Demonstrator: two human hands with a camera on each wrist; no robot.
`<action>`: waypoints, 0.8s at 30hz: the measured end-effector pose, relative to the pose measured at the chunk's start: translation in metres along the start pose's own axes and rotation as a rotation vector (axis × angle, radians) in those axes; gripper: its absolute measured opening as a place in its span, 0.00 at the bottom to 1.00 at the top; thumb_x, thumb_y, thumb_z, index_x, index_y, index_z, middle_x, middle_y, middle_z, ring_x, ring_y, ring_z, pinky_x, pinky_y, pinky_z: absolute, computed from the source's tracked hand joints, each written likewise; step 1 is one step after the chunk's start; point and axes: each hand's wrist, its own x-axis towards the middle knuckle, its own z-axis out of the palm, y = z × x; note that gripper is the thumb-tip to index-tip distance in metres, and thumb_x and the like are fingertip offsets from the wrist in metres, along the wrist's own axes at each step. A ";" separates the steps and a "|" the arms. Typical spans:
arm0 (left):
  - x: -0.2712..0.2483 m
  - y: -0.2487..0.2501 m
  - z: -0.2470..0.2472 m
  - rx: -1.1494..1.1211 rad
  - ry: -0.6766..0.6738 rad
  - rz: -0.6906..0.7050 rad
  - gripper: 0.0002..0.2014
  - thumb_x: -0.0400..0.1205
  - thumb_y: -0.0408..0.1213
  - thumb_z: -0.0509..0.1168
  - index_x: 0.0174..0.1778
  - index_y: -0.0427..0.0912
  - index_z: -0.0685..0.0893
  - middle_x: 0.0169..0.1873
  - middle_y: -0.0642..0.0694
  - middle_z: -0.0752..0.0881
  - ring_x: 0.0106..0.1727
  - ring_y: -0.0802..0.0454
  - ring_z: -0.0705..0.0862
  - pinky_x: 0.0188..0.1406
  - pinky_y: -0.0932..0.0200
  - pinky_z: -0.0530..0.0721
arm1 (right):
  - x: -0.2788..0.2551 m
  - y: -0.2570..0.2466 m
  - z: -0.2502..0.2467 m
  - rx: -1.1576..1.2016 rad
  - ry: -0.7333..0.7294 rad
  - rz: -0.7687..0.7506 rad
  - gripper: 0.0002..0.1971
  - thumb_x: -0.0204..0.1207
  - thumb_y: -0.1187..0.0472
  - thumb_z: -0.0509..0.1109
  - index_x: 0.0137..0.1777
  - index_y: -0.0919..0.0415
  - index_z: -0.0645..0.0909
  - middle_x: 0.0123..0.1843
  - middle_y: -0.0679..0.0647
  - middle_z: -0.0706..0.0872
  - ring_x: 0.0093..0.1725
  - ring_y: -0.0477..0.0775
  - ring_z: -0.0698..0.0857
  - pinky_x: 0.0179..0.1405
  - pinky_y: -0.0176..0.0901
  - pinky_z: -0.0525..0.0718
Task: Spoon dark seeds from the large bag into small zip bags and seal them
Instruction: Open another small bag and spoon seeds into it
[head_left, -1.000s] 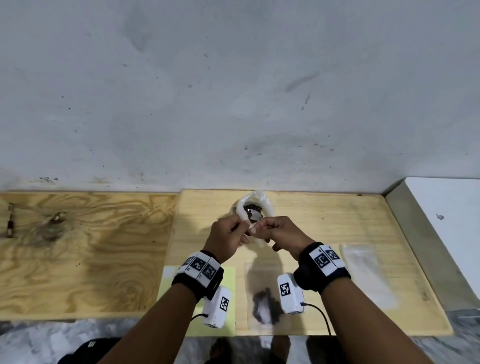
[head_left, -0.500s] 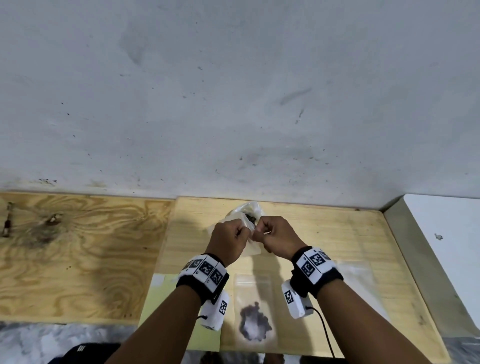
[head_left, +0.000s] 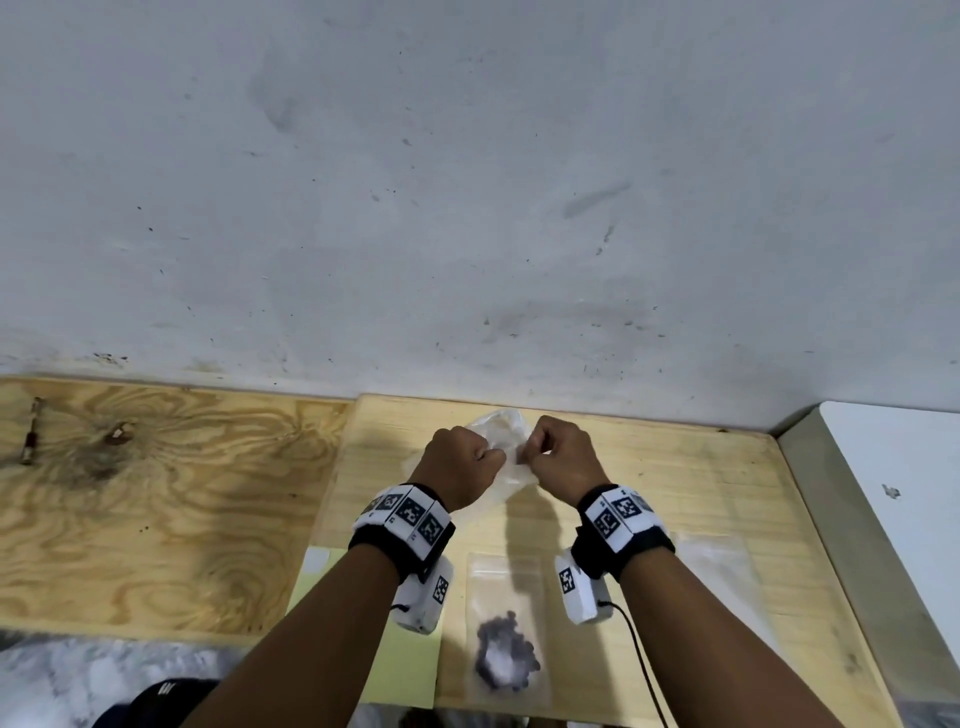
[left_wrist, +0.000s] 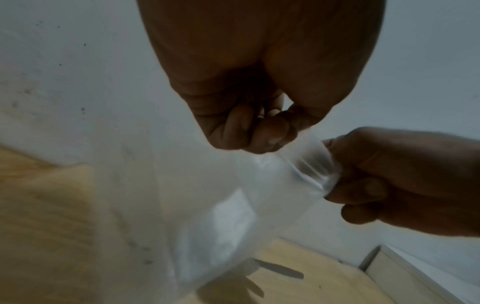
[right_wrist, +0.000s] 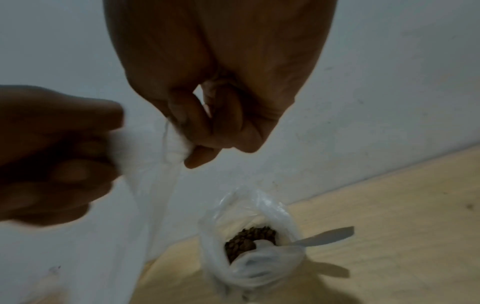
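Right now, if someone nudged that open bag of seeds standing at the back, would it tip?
Probably. The large bag is thin, crumpled film, so likely floppy. The spoon leaning out may pull it sideways, though the seeds weigh its base.

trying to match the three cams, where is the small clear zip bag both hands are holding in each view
Head: the small zip bag hangs at centre, between the left hand and right hand, above the wooden board.
Left wrist: right of centre, top edge pinched from both sides.
Right wrist: left of centre, trailing down from the pinch.
Shared landmark: the grey wall behind.
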 end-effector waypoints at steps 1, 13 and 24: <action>-0.002 -0.001 0.001 -0.006 -0.004 0.009 0.27 0.75 0.36 0.67 0.17 0.45 0.55 0.16 0.49 0.57 0.23 0.52 0.56 0.22 0.60 0.56 | 0.001 0.001 -0.004 0.008 0.013 0.011 0.05 0.67 0.70 0.68 0.34 0.62 0.78 0.36 0.59 0.90 0.42 0.60 0.90 0.42 0.58 0.90; -0.022 -0.002 -0.002 0.150 0.101 0.195 0.35 0.56 0.63 0.72 0.57 0.51 0.78 0.53 0.55 0.81 0.54 0.54 0.80 0.47 0.55 0.80 | -0.017 0.006 0.016 -0.062 -0.080 -0.148 0.14 0.76 0.68 0.66 0.44 0.47 0.86 0.38 0.43 0.87 0.43 0.52 0.85 0.43 0.49 0.84; -0.024 -0.025 0.007 0.315 -0.012 0.358 0.53 0.54 0.58 0.77 0.75 0.42 0.71 0.64 0.49 0.79 0.62 0.48 0.79 0.65 0.53 0.75 | -0.021 0.007 0.010 -0.060 -0.082 -0.057 0.07 0.59 0.50 0.78 0.28 0.39 0.82 0.27 0.40 0.81 0.31 0.44 0.78 0.37 0.42 0.78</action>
